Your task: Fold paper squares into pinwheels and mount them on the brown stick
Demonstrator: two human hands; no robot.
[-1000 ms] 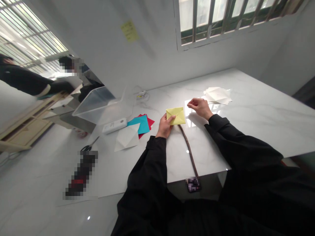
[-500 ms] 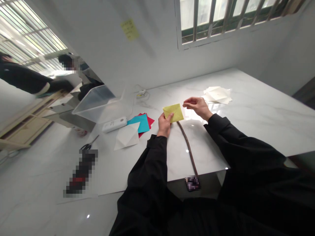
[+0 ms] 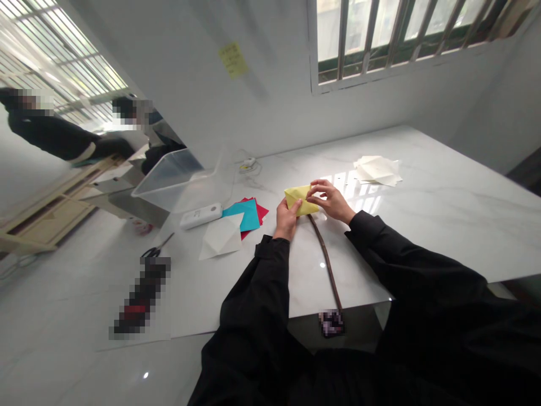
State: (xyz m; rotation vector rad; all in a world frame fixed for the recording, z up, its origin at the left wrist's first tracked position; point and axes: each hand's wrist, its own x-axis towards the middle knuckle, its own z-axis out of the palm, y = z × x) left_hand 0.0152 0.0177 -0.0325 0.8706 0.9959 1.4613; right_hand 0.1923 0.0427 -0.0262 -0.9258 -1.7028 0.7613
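A small yellow paper envelope (image 3: 301, 193) is held above the table, its face with crossing fold lines turned up. My left hand (image 3: 286, 219) grips its left side, the thumb lying across the front. At the envelope's upper right, my right hand (image 3: 332, 202) has its bent fingers and thumb on the paper; part of that side is hidden behind them. Below the envelope a thin brown stick-like strip (image 3: 325, 254) runs toward the table's front edge. To the left lie a white envelope (image 3: 222, 235), a turquoise one (image 3: 249, 214) and red paper (image 3: 262, 212) in an overlapping pile.
Dark-handled scissors (image 3: 152, 252) and a blurred-out dark object (image 3: 141, 299) lie at the left. A white power strip (image 3: 200, 216) sits before a clear plastic bin (image 3: 169, 192). Off-white paper pieces (image 3: 378, 170) lie at the back right. Two people are in the left background.
My right hand has moved left and slightly down, from beside the yellow envelope onto its upper right part. My left hand keeps its hold. The view has shifted slightly.
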